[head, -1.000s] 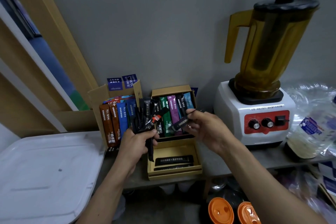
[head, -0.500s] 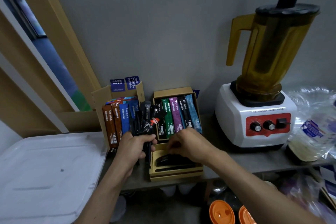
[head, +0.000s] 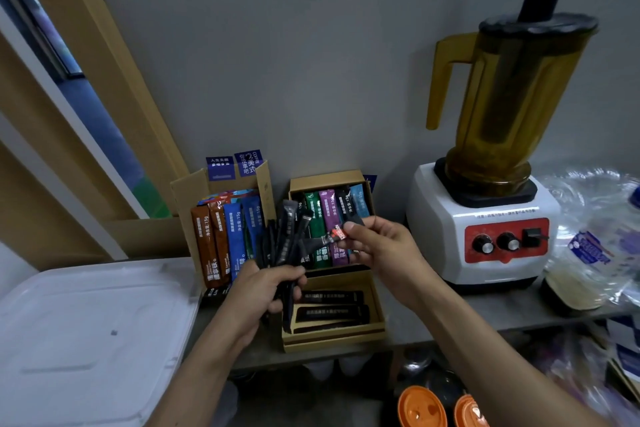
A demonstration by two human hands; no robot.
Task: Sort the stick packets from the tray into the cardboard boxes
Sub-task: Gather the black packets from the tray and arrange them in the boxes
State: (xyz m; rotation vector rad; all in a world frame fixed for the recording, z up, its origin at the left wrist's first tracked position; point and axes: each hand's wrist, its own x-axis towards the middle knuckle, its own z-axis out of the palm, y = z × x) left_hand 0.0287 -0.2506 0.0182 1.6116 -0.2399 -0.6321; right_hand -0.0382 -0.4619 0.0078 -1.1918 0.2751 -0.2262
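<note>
**One red-tipped stick up for sorting**

Pinching the red-tipped packet (head: pixel 335 236) by its end, right between thumb and fingertips (head: pixel 350 227) of the right hand (head: pixel 388 250). Clenched round a fan of dark stick packets (head: pixel 289 239) with the left hand (head: pixel 266 291), down at seven o'clock from that pinch. Looks like drawing this one clear of the fan; far end touching the bundle or merely crossing it, cannot tell.

Best to pull straight out toward three o'clock, with a firm nip near the tip and the left clamp snug so no neighbours slide loose. Worth reading the print before choosing a box.

Now outward. Down at six o'clock, well below the pinch, the shallow cardboard box (head: pixel 377 321), dark sticks lying flat inside. Just behind at twelve o'clock, the upright cardboard box (head: pixel 367 182), with green, purple and blue sticks standing. Over at nine o'clock, the tall open carton (head: pixel 183 198), packed with brown and blue. Far off at eight o'clock, the white tray (head: pixel 86 333). Away at three o'clock, the blender (head: pixel 485 236).
</note>
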